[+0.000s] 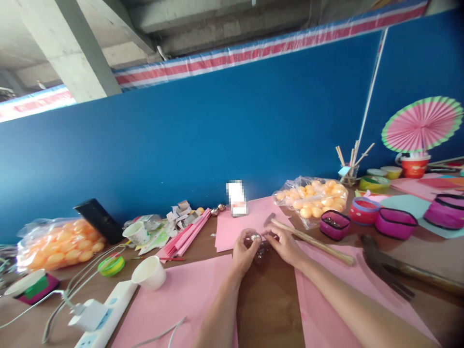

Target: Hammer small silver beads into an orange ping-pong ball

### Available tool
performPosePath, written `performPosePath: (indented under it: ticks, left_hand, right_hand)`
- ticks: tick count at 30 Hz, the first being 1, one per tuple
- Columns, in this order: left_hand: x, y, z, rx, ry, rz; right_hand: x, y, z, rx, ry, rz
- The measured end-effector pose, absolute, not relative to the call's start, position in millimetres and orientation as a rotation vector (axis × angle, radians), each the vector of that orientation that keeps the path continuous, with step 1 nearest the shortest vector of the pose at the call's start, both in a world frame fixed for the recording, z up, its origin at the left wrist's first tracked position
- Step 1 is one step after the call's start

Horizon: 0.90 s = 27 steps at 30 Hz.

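Observation:
Between the thumb and fingers of my left hand (245, 249) is a small shiny silver ball (256, 237), perhaps a bell. My right hand (284, 241) is close beside it, thumb and fingertips pinched together; whatever lies between them is too small to make out. More small silver balls (260, 253) show just below the fingers, partly hidden by my hands. A hammer with a pale wooden handle (319, 242) lies just past my right hand, its head on a pink paper sheet (226, 234).
Pink sheets (181, 299) flank my forearms. A claw hammer (384, 263) lies at right, near purple fabric containers (395, 223). Bags of orange balls (315, 195) stand along the blue wall (217, 130). On the left are a white cup (149, 273) and a power strip (108, 314).

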<state>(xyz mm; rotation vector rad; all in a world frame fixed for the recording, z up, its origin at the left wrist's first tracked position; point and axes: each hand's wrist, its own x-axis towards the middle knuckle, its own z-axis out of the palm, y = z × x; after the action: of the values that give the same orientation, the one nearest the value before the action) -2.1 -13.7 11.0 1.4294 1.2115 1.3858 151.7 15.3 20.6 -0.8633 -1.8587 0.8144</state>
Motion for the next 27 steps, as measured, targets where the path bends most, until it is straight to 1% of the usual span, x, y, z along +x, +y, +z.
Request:
performPosePath:
  ticks: [14,27]
  left_hand:
    - [-3.4,-8.0,7.0,1.457,1.278,1.457]
    - [0.2,-9.9,10.5,1.26,1.216,1.494]
  right_hand:
    - [150.2,16.8,16.5,-0.863,-1.855,0.822]
    - [151.7,18.1,15.2,-0.857,-1.857,0.822]
